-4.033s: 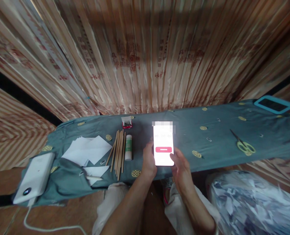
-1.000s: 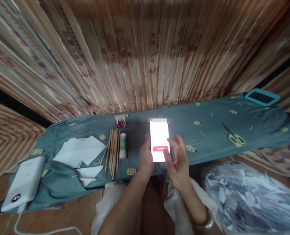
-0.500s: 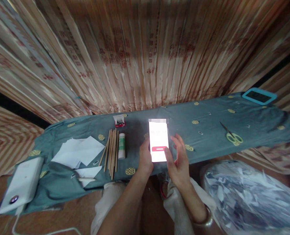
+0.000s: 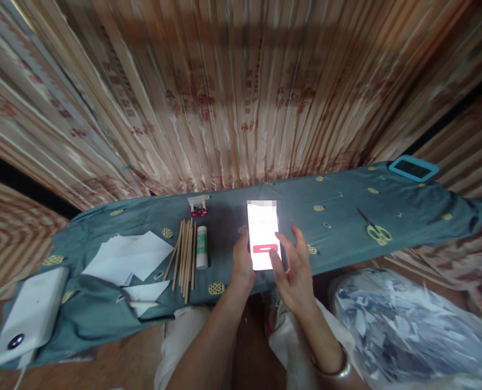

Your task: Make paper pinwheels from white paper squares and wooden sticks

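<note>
A lit smartphone (image 4: 262, 230) with a white screen and a red bar low on it is held upright over the cloth. My left hand (image 4: 244, 265) is closed around its left edge. My right hand (image 4: 295, 273) is at the phone's right side, fingers apart, the thumb on the screen by the red bar and the index fingertip near the right edge. To the left lie a white-and-green glue stick (image 4: 201, 248) and a bundle of thin wooden sticks (image 4: 187, 254). Behind them is a small red open box (image 4: 198, 207) of small dark metal pieces.
White paper sheets (image 4: 129, 254) and a white power bank (image 4: 31, 314) with a cable lie at left on the green cloth (image 4: 289, 195). Yellow-handled scissors (image 4: 377, 232) and a blue-framed tablet (image 4: 414, 168) are at right. A clear plastic bag (image 4: 403, 319) stands below; curtains hang behind.
My right thumb has slid slightly left on the screen, and the index finger has come in to the phone's right edge. The camera view has shifted slightly.
</note>
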Motion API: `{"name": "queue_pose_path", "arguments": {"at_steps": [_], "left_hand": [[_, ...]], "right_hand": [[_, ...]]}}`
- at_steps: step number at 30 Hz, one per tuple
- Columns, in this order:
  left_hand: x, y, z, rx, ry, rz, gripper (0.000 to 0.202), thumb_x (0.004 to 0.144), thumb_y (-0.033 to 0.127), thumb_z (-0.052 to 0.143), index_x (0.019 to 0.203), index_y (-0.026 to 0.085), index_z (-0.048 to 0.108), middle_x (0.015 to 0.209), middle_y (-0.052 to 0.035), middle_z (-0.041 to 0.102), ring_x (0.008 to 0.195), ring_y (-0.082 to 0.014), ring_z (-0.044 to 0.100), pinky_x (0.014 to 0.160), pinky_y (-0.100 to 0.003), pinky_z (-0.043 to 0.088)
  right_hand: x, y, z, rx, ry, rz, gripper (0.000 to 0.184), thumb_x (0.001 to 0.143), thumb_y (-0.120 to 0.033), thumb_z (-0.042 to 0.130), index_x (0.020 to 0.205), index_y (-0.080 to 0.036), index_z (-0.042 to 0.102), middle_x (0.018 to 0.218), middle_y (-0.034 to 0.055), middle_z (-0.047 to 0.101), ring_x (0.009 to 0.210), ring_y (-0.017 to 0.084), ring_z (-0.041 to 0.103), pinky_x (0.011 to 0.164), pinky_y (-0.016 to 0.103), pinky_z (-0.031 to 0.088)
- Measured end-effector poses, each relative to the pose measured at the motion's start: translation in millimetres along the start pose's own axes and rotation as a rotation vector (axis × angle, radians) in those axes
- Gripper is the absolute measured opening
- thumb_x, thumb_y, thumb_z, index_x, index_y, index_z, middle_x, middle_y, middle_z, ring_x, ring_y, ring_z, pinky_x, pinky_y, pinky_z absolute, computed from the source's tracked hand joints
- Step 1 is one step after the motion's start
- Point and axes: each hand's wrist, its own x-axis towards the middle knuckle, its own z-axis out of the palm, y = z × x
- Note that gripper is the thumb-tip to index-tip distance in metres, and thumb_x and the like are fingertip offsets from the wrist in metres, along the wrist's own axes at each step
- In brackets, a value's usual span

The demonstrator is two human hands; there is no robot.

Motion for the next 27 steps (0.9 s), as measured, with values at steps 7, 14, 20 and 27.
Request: {"name": "queue_pose_path", "arguments": {"at_steps": [7, 14, 20, 27], "left_hand": [[-0.1, 3.9, -0.3, -0.028, -0.037, 0.019, 0.037, 0.071, 0.047, 0.067, 0.088, 0.014, 0.071, 0.083, -0.0052, 0.074, 0.079, -0.0215, 0.07, 0.073, -0.029, 0.051], [2.5, 3.6, -1.0, -0.024, 0.017, 0.024, 0.033, 0.07, 0.047, 0.067, 0.082, 0.016, 0.07, 0.076, -0.0018, 0.073, 0.075, -0.0208, 0.069, 0.072, -0.03, 0.051], [2.7, 7.3, -0.3, -0.06, 0.012, 0.003, 0.037, 0.068, 0.048, 0.069, 0.085, 0.014, 0.069, 0.081, -0.0042, 0.074, 0.081, -0.0226, 0.07, 0.076, -0.031, 0.051], [3.5, 4.0, 1.1, -0.067, 0.037, -0.024, 0.039, 0.07, 0.048, 0.069, 0.09, 0.014, 0.069, 0.092, -0.0059, 0.074, 0.093, -0.0234, 0.069, 0.083, -0.031, 0.05]], "right_hand": [[-1.3, 0.2, -2.7, -0.045, -0.012, -0.105, 0.033, 0.096, -0.031, 0.045, 0.125, -0.02, 0.054, 0.151, 0.0156, 0.032, 0.14, 0.029, 0.033, 0.108, 0.055, 0.035], [2.8, -4.3, -7.0, 0.031, 0.015, -0.022, 0.043, 0.095, -0.035, 0.047, 0.134, -0.018, 0.045, 0.148, 0.018, 0.038, 0.139, 0.027, 0.036, 0.109, 0.054, 0.034], [2.9, -3.4, 5.5, 0.091, 0.052, 0.034, 0.054, 0.092, -0.04, 0.051, 0.139, -0.016, 0.04, 0.147, 0.0197, 0.041, 0.138, 0.028, 0.037, 0.109, 0.055, 0.034], [-4.1, -7.2, 3.5, 0.135, 0.067, 0.092, 0.054, 0.092, -0.037, 0.052, 0.141, -0.019, 0.038, 0.148, 0.018, 0.039, 0.139, 0.029, 0.036, 0.107, 0.056, 0.038]]}}
